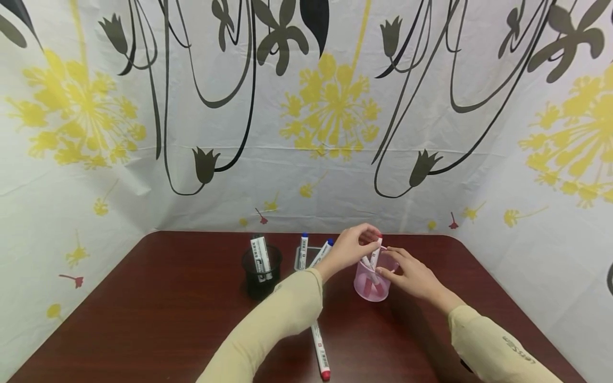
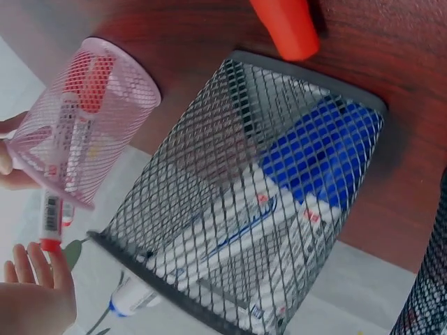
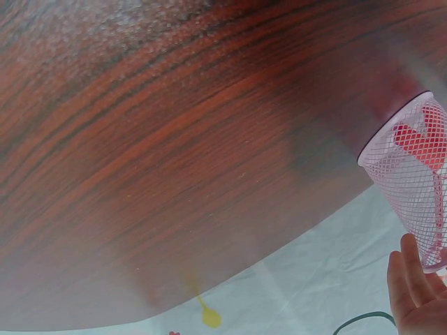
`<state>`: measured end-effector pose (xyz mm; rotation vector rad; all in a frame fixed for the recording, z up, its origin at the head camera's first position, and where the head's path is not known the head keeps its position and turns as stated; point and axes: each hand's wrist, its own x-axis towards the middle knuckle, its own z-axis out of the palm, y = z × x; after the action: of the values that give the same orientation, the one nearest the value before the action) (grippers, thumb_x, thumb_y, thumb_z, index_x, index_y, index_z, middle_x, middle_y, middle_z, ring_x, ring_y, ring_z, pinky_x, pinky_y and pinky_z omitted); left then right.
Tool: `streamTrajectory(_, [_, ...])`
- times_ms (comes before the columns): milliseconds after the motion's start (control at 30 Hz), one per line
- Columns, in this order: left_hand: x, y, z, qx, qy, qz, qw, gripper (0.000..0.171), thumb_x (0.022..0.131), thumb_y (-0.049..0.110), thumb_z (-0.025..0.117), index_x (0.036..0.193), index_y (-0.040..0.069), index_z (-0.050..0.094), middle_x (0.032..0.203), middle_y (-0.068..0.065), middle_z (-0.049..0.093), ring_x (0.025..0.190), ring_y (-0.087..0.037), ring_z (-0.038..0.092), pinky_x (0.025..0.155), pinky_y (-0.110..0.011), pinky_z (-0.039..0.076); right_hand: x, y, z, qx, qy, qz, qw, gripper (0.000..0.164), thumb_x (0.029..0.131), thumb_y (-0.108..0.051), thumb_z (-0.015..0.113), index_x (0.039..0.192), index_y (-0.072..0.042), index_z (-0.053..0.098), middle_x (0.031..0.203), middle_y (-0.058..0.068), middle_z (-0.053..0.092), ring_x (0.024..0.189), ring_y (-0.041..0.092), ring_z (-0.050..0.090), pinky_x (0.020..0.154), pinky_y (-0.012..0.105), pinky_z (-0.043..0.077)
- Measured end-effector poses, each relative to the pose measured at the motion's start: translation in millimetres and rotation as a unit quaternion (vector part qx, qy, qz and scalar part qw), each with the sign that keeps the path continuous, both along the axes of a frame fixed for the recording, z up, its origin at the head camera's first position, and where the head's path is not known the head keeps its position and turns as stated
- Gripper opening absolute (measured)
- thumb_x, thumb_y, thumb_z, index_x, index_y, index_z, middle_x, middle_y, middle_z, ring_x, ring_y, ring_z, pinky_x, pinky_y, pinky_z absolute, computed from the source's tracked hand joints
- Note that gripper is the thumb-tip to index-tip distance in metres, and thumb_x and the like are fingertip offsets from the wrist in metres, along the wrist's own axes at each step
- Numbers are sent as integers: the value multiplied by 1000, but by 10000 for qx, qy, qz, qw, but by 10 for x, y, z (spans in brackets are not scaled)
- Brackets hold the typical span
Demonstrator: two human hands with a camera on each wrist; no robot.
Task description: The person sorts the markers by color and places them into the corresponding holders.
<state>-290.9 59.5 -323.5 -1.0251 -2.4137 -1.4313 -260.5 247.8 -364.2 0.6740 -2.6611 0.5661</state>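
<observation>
A pink mesh pen cup [image 1: 372, 290] stands upright on the table with red markers inside, cap ends down in the left wrist view. One marker [image 1: 376, 254] leans in it, its red end above the rim. Around that red end are the relaxed fingers of my left hand [image 1: 349, 247]; the left wrist view has them fairly straight [image 2: 38, 296]. My right hand [image 1: 412, 274] grips the cup near its rim, thumb on the near side and fingers at the far side. In the right wrist view, fingertips of the right hand [image 3: 419, 293] lie against the mesh.
Left of the pink cup, a black mesh cup [image 1: 254, 290] holds black-capped markers [image 1: 261, 258]. Between them, partly behind my left arm, a grey mesh holder [image 2: 209, 139] contains blue markers [image 1: 304, 251]. A red-capped marker [image 1: 320, 351] lies on the table in front. Patterned cloth [image 1: 330, 202] hangs behind.
</observation>
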Motion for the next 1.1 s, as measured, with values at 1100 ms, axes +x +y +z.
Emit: streamTrajectory(1100, [856, -1037, -392, -3325, 2618, -1881, 8863, 25, 82, 29, 61, 105, 19, 59, 98, 10, 56, 90, 1, 48, 75, -10, 36, -1, 8, -7, 116, -123, -94, 9998, 58, 80, -45, 59, 120, -4, 52, 124, 15, 44, 100, 30, 52, 75, 49, 44])
